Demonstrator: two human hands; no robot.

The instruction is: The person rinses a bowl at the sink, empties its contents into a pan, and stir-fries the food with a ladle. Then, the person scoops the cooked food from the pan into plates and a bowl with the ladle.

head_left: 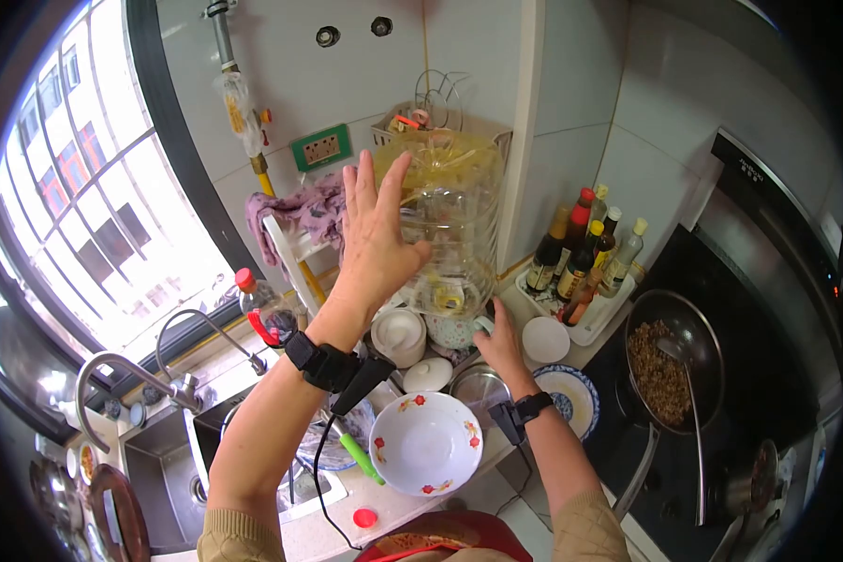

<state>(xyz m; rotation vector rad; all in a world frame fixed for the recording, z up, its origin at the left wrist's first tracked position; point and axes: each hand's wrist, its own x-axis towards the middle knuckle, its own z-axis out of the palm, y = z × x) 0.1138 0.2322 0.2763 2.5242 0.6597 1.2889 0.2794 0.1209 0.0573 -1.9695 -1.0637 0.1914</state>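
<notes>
A large clear plastic container [445, 220] with a yellowish base turned upward stands tilted above the back of the counter. My left hand [375, 229] is raised at its left side, fingers spread and pointing up. At its lower right, my right hand [501, 342] reaches beside a patterned mug [451, 330]; its fingers are partly hidden, and what they touch is not clear. Nearer to me a white bowl with red flowers [426, 443] sits on the counter, with a white lid [428, 375] and a white jar [398, 337] behind it.
Sauce bottles [579, 248] stand in a white tray at the right, near a pan of minced food [665, 370] on the stove. A blue-rimmed plate [581, 403] lies beside my right wrist. The sink [164, 478] and a red-capped bottle [262, 300] are left.
</notes>
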